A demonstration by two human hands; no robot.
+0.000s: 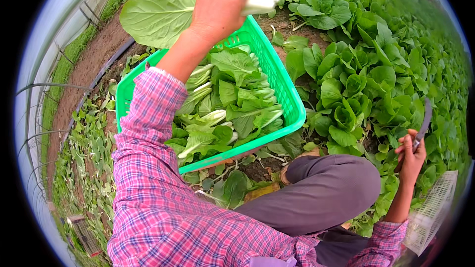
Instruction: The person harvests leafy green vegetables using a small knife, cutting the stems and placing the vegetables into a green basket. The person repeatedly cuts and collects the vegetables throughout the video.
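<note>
A cut head of leafy greens (159,13) with a white stem is gripped by my left hand (222,11), raised over the far side of a green plastic basket (272,66). Inside the basket lie several cut heads of greens (237,96), many with their pale stem ends towards the right wall. Out at the right, my right hand (411,155) is closed around the handle of a knife (424,122), its blade pointing up and away over the growing plants. My left forearm hides part of the basket's left side.
Rows of leafy greens (345,85) grow at the right. Trimmed leaves (235,189) litter the soil near my bent leg (326,193). A white plastic crate (432,211) is at the lower right, another crate (83,233) at the lower left. A dark hose (107,66) and greenhouse film (63,18) border the left.
</note>
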